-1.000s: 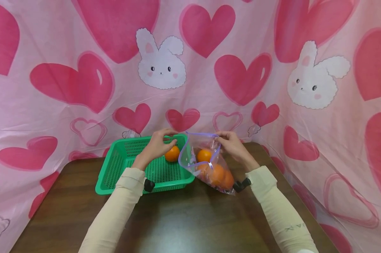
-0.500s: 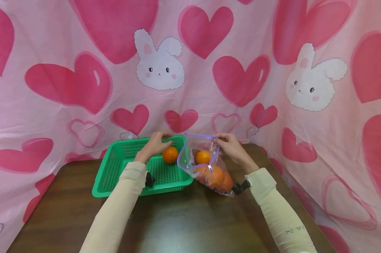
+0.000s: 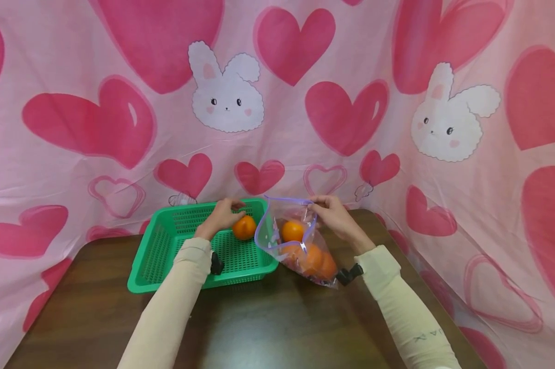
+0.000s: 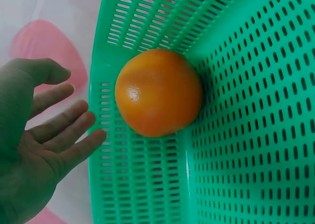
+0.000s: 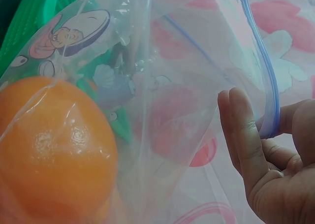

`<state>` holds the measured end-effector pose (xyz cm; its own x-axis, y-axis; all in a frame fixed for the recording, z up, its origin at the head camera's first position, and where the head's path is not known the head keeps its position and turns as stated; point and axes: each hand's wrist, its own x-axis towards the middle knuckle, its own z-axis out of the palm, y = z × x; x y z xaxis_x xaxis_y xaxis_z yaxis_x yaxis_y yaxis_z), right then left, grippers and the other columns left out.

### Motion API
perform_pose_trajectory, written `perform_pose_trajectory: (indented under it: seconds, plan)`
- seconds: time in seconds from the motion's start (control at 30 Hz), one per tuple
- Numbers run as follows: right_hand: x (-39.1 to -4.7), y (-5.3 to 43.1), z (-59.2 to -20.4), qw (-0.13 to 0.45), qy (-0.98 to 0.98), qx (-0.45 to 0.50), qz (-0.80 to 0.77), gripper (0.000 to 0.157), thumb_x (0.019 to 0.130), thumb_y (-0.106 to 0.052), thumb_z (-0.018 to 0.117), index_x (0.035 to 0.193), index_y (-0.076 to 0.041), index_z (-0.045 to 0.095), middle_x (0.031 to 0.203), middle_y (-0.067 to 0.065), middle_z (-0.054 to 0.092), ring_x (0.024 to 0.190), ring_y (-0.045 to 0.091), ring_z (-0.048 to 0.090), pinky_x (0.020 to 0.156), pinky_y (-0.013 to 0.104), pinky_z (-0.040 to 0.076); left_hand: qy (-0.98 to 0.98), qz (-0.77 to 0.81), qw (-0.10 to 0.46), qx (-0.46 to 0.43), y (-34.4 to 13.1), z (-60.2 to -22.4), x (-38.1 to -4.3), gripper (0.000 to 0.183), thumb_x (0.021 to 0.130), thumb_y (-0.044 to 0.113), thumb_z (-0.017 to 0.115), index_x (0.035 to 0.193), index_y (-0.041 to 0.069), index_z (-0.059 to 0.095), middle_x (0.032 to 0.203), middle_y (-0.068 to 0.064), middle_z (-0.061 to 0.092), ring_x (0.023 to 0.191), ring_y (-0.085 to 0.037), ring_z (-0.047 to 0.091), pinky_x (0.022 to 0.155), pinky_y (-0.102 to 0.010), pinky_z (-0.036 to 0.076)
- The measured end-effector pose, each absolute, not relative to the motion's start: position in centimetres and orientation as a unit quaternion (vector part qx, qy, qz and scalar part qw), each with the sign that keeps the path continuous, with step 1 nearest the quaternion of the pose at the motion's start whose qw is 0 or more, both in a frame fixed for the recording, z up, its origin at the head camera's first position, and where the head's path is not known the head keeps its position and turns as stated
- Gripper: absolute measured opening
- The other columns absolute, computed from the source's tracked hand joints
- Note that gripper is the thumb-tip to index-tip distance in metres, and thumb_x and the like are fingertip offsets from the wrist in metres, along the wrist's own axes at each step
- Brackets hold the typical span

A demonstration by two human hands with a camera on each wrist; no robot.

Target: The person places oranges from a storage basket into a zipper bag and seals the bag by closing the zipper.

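Note:
One orange (image 3: 244, 228) lies at the right end of a green plastic basket (image 3: 137, 256). Over it hovers my left hand (image 3: 223, 218), fingers loosely bent and holding nothing. In the left wrist view that hand (image 4: 49, 140) is by the basket's rim, a gap away from the orange (image 4: 158, 93). My right hand (image 3: 334, 218) pinches the purple-edged mouth of a clear zip bag (image 3: 284, 209). The right wrist view shows the bag's edge (image 5: 263, 61) between thumb and fingers. Several oranges (image 3: 312, 260) sit inside the bag, whose mouth gapes toward the basket.
Both basket and bag stand on a dark wooden table (image 3: 259, 328). A pink cloth (image 3: 286, 128) with hearts and rabbits hangs behind and to the sides. Small black wrist cameras (image 3: 349, 274) are strapped at the cuffs.
My left hand has come down slightly closer to the orange in the basket. The whole scene has shifted a little left in the view. My right hand keeps its grip on the bag.

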<state>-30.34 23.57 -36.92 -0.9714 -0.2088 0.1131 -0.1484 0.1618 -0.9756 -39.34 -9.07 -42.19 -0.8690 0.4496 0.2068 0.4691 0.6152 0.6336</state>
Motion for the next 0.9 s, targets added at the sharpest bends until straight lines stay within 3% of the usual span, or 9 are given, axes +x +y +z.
perform_pose_trajectory:
  seconds: [0.37, 0.7, 0.9]
  plan:
    - [-30.3, 23.4, -36.8, 0.031, 0.756, -0.117, -0.644, 0.028, 0.104, -0.006, 0.052, 0.122, 0.015, 0.058, 0.082, 0.0, 0.068, 0.065, 0.01, 0.068, 0.06, 0.027, 0.06, -0.904, -0.358, -0.019, -0.234, -8.9, -43.5, -40.1, 0.04, 0.1, 0.012, 0.06, 0.133, -0.009, 0.06, 0.133, -0.026, 0.062, 0.122, -0.042, 0.058, 0.104, -0.053, 0.05]
    - [-30.2, 23.4, -36.7, 0.034, 0.762, -0.11, -0.638, 0.028, 0.105, -0.008, 0.053, 0.122, 0.013, 0.059, 0.083, 0.001, 0.067, 0.064, 0.01, 0.065, 0.057, 0.022, 0.058, -0.907, -0.347, -0.043, -0.233, -8.4, -44.3, -40.4, 0.044, 0.097, 0.016, 0.067, 0.135, -0.004, 0.061, 0.135, -0.024, 0.062, 0.123, -0.04, 0.058, 0.102, -0.051, 0.052]
    - [-30.1, 23.5, -36.7, 0.034, 0.76, -0.111, -0.639, 0.028, 0.105, -0.007, 0.053, 0.122, 0.014, 0.059, 0.084, 0.001, 0.066, 0.063, 0.01, 0.064, 0.056, 0.022, 0.057, -0.914, -0.321, -0.071, -0.238, -8.0, -44.6, -40.3, 0.047, 0.093, 0.014, 0.071, 0.136, -0.002, 0.061, 0.135, -0.022, 0.061, 0.114, -0.036, 0.058, 0.095, -0.046, 0.056]
